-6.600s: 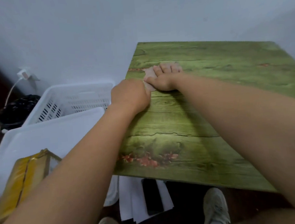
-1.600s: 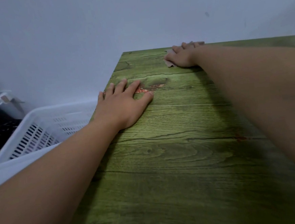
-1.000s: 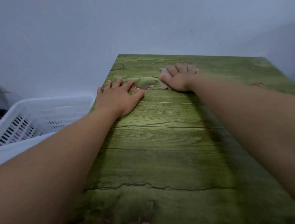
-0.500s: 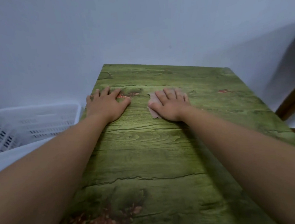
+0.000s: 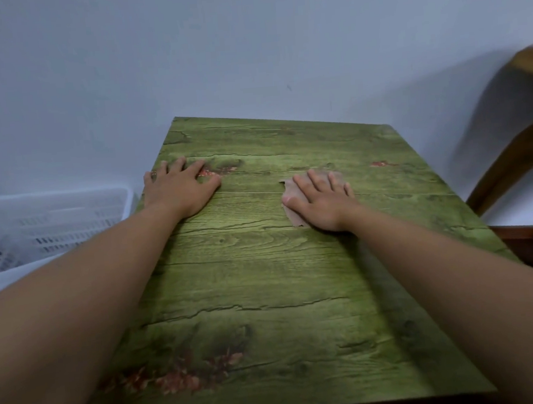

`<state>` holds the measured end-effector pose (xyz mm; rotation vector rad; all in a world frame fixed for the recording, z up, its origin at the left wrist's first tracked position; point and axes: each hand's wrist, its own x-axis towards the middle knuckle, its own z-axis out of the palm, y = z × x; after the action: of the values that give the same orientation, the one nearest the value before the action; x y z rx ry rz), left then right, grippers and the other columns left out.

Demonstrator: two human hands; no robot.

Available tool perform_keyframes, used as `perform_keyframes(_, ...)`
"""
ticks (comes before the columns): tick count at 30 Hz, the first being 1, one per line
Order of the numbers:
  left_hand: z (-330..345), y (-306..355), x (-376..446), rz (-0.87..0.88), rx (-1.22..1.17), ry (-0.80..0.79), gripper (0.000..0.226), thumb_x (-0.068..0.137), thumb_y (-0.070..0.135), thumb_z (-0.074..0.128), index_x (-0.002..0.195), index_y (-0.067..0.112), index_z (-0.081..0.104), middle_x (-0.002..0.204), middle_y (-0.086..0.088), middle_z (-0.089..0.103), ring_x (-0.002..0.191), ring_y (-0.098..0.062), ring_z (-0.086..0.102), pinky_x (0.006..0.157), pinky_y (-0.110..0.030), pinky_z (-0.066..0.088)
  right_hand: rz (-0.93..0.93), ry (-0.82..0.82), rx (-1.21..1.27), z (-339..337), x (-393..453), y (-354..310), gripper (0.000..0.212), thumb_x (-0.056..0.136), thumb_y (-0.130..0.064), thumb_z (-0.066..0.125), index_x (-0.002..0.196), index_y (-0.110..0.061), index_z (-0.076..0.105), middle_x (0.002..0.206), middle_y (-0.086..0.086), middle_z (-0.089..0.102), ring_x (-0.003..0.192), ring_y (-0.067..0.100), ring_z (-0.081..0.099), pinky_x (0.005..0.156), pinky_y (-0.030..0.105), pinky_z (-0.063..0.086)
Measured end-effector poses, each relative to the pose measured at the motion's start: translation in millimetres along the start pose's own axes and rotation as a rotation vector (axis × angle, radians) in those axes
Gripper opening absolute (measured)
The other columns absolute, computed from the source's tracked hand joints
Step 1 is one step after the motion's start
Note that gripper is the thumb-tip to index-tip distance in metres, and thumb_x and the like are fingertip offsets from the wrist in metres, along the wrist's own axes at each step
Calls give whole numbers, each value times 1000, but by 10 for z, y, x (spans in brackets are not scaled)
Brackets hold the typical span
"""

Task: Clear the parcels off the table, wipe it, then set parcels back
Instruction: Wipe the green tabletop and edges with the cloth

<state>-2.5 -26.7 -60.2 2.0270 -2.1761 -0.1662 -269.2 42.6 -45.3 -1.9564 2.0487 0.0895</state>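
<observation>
The green wood-grain table (image 5: 265, 281) fills the middle of the view, with no parcels on it. My right hand (image 5: 320, 199) lies flat with straight fingers on a small pinkish-brown cloth (image 5: 293, 217), pressing it onto the far middle of the table top. Only the cloth's left edge and a bit beyond the fingertips show. My left hand (image 5: 181, 189) rests flat and open on the table near its far left edge, holding nothing.
A white slotted plastic basket (image 5: 47, 225) stands left of the table, with a white bin edge (image 5: 7, 282) in front of it. A wooden chair frame (image 5: 516, 150) stands at the right. A pale wall runs behind the table.
My right hand has slid the cloth from the far edge toward me and then rightward across the table. The left hand stays flat at the left edge. The view has tilted, showing the chair.
</observation>
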Motion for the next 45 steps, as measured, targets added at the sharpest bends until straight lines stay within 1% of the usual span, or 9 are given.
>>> perform_keyframes(5,11,-8,17,-5,5,-11,74,87,76,20,152,41,21,164,1,14,149,-30,10,118,-55,9,41,3,17,-66,144,19,72,93,-73,15,155,-42,-6,164,-7,-18,149,28,-19,119,50,-13)
perform_keyframes(14,25,17,33,-26,10,-7,71,88,74,21,152,42,22,163,2,14,149,-28,10,117,-53,8,46,26,-6,-146,484,78,74,93,-74,13,156,-39,-3,165,-4,-14,150,31,-16,118,52,-11)
perform_keyframes(23,59,7,62,-25,30,21,71,88,75,21,151,43,23,163,2,15,149,-28,12,117,-53,10,36,43,-19,-249,897,102,74,93,-74,13,156,-39,-2,165,-4,-12,150,31,-13,119,53,-9)
perform_keyframes(30,55,24,57,-34,28,24,69,89,75,22,151,44,22,163,3,15,149,-27,11,117,-52,9,21,71,-52,-306,1213,118,78,91,-76,11,157,-37,-1,166,-1,-8,151,33,-7,119,55,-5)
perform_keyframes(39,69,25,79,-45,35,35,68,89,75,24,150,45,23,163,4,15,149,-27,11,117,-52,9,-5,97,-50,-389,1548,131,80,90,-76,12,157,-34,3,166,3,-5,151,35,-6,118,59,-4)
perform_keyframes(45,81,27,88,-51,36,46,66,89,74,26,149,46,24,163,5,16,149,-26,12,117,-51,10,-29,128,-83,-446,1844,146,79,90,-75,12,158,-33,4,166,5,-3,151,35,-4,119,58,-3)
